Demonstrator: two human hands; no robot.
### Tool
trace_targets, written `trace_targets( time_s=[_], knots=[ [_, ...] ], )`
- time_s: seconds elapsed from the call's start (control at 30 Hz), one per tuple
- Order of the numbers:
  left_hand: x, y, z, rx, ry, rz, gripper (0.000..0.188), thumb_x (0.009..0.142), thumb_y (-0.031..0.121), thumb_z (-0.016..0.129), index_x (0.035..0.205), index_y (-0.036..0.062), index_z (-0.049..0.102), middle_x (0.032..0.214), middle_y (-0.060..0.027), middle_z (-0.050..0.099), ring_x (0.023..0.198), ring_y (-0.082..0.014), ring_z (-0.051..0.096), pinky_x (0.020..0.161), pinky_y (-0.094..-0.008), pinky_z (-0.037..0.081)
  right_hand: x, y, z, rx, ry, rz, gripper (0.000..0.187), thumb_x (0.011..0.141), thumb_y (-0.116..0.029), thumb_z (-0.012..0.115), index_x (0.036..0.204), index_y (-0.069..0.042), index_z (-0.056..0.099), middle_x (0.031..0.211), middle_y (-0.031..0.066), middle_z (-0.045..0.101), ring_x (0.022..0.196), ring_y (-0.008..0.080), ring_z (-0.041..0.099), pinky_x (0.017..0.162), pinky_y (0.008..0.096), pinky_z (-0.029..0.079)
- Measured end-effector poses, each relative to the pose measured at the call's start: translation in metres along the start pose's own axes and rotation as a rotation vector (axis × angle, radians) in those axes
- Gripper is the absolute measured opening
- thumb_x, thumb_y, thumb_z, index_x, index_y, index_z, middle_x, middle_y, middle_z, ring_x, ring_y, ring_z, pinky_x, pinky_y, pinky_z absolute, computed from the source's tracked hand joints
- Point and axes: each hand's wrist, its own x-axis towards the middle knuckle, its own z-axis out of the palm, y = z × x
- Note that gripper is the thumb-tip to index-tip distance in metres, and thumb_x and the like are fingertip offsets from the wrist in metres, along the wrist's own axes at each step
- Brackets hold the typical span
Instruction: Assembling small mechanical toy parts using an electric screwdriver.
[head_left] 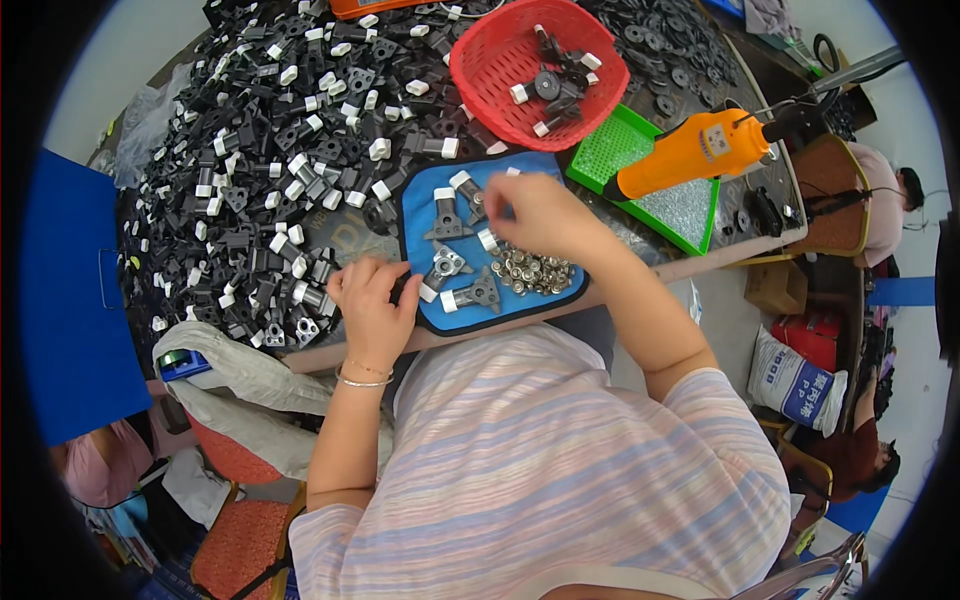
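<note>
We see the left hand (pixel 372 300) resting at the blue mat's (pixel 420 205) left edge, fingers curled beside a grey bracket (pixel 445 266); can't tell if it holds anything. Right hand (pixel 545 215) hovers over the mat, fingers pinched above the pile of metal nuts (pixel 532 270); grip contents hidden. Red basket (pixel 500 90) and orange power screwdriver (pixel 690 150) sit beyond.

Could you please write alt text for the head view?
A person's left hand and right hand work over a blue mat holding grey metal parts and silver nuts, beside a heap of black parts.
</note>
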Motion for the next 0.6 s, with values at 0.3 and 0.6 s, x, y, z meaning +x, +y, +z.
trace_targets(
  time_s=[0.3, 0.6],
  knots=[
    [-0.007, -0.006, 0.008, -0.062, 0.1, 0.08, 0.009, 0.07, 0.009, 0.069, 0.075, 0.0097, 0.062, 0.074, -0.0016, 0.053, 0.074, -0.019, 0.05, 0.079, -0.0339, 0.029, -0.035, -0.004, 0.018, -0.259, -0.119, -0.028, 0.005, 0.073, -0.012, 0.06, 0.076, -0.01, 0.057, 0.073, 0.0087, 0.062, 0.069, 0.0299, 0.061, 0.059, 0.0413, 0.047],
    [-0.01, -0.007, 0.009, -0.08, 0.104, 0.062, 0.008, 0.069, 0.009, 0.069, 0.075, 0.0096, 0.063, 0.075, -0.0018, 0.054, 0.075, -0.0191, 0.05, 0.079, -0.0342, 0.03, -0.037, -0.007, 0.028, -0.272, -0.072, -0.067, 0.008, 0.07, -0.01, 0.061, 0.076, -0.007, 0.056, 0.071, 0.0098, 0.062, 0.068, 0.0295, 0.062, 0.058, 0.0393, 0.048]
  ],
)
